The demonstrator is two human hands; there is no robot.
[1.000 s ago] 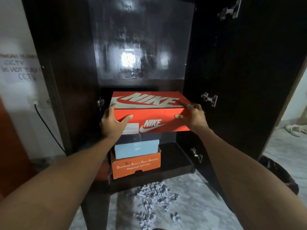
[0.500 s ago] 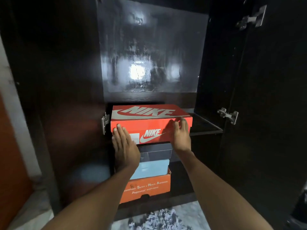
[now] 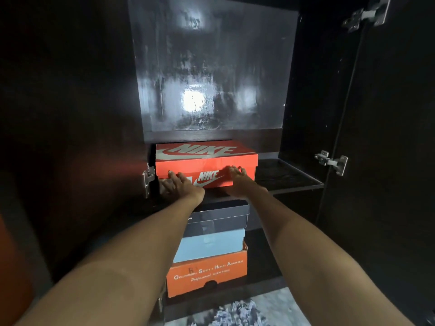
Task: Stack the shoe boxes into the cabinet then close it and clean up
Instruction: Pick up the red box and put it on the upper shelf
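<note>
A red Nike shoe box (image 3: 207, 154) sits on the left part of the dark cabinet's middle shelf (image 3: 289, 177). My left hand (image 3: 179, 184) and my right hand (image 3: 240, 180) press flat, fingers straight, against the box's front face. Under the shelf stands a stack of three boxes: a dark navy box (image 3: 223, 217) on top, a light blue box (image 3: 211, 245) in the middle, an orange box (image 3: 209, 271) with white lettering at the bottom. My forearms hide part of the stack's left side.
The cabinet's right door (image 3: 388, 137) stands open, with metal hinges (image 3: 332, 161) on its inner edge. Another hinge (image 3: 147, 182) sits on the left wall beside the Nike box. Shredded paper scraps (image 3: 235, 314) lie on the grey floor in front of the cabinet.
My hands let go of the Nike box's sides and went flat against its front. The box has slid further back onto the shelf.
</note>
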